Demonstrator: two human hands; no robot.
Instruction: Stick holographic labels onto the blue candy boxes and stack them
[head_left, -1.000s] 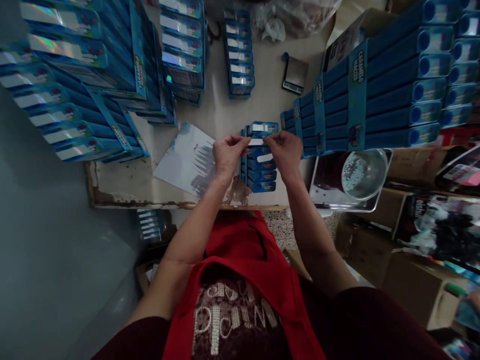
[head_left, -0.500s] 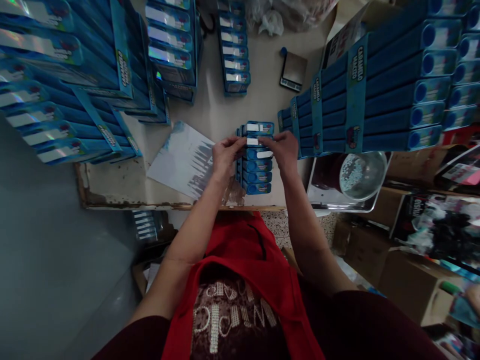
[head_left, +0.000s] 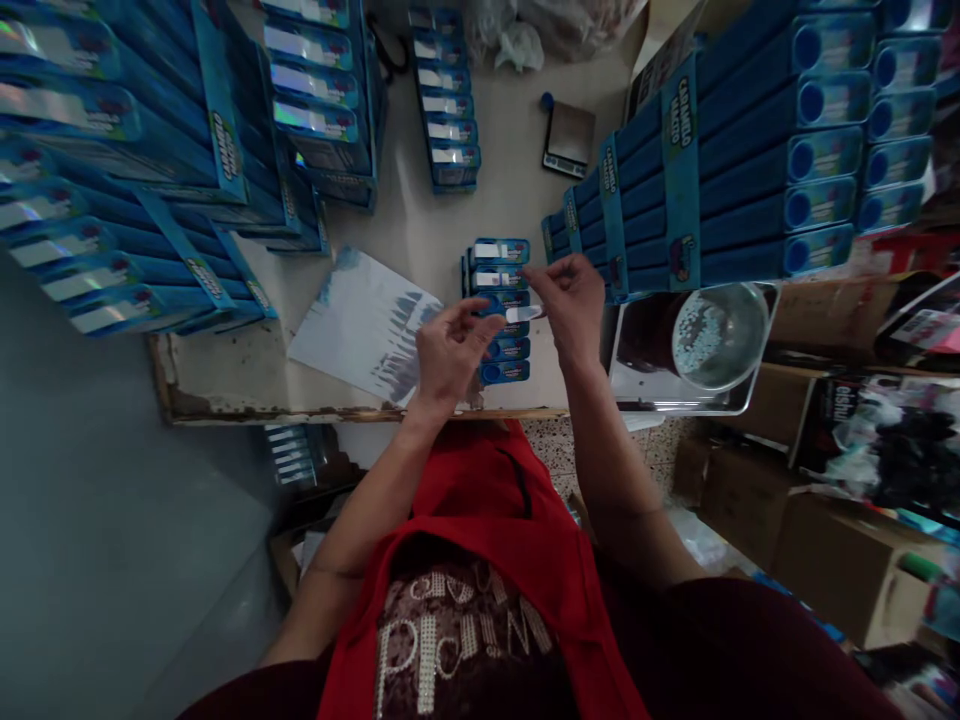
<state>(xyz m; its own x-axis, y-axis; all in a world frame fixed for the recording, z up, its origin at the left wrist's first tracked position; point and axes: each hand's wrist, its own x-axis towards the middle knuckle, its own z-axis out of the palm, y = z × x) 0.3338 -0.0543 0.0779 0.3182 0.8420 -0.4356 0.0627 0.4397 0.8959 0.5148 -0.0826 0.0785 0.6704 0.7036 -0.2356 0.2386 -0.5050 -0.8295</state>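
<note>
A white strip [head_left: 523, 314] is between the left hand [head_left: 448, 352] and right hand [head_left: 575, 306], in front of some blue boxes [head_left: 505, 371]. The left fingers hide bits of the boxes. I can't tell if either hand pinches the strip. The big right stack [head_left: 739, 180] is cut off.

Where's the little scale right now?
In the head view, the scale lies on the table, right of the far short row of blue boxes and beyond the right hand.
</note>
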